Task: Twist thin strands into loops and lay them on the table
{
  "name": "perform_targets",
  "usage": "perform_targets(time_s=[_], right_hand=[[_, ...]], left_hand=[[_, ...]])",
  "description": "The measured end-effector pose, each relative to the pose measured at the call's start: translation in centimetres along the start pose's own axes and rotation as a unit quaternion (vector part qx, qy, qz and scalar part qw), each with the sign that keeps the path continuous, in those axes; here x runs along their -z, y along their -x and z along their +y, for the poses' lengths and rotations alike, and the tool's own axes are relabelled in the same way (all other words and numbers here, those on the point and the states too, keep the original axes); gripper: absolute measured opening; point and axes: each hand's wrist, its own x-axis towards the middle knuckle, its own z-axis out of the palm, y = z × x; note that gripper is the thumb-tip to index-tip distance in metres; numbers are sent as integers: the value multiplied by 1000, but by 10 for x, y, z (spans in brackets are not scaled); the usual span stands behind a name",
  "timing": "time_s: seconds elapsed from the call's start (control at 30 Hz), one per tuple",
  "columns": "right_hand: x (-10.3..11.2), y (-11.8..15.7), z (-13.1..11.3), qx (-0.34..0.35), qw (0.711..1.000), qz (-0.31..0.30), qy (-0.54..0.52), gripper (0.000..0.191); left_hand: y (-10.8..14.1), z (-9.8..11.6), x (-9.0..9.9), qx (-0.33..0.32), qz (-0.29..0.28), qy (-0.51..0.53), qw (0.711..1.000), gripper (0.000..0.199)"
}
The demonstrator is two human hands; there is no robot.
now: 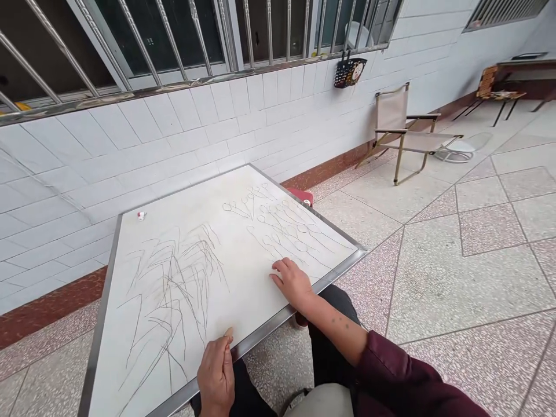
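Observation:
My left hand is at the near edge of a white table with a metal rim, its fingers curled together. Whether anything is inside them is hidden. My right hand rests palm down on the tabletop, fingers loosely bent and thumb apart, with nothing visible in it. Left of centre lies a spread of thin dark bent strands, several crossing each other. Beyond my right hand is a second group of thin strands with small loops at their ends. Both groups lie flat on the table.
A small white and red item sits at the table's far left corner. A tiled wall with barred windows runs behind. To the right stand a folding chair and a hanging black basket. Something red shows past the table's far edge.

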Motion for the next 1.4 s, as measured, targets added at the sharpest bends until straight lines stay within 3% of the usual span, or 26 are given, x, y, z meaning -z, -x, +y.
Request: perform_targets(time_s=[0.2,0.43,1.03,1.4], right_hand=[[2,-6,11,-48,993,-7,104,5],[8,-4,9,-65,988,0,139,11],[13,-7,11,-51,985,-6,163,10],[11,-10,15,-42,985,-12,164,10]], left_hand=[[2,-10,-10,33,15,-12,999,40],[0,-11,-9,42,14,-20,999,42],[-1,-7,-8,42,31,-25,998,48],[2,-28,-13,22,46,-50,997,46]])
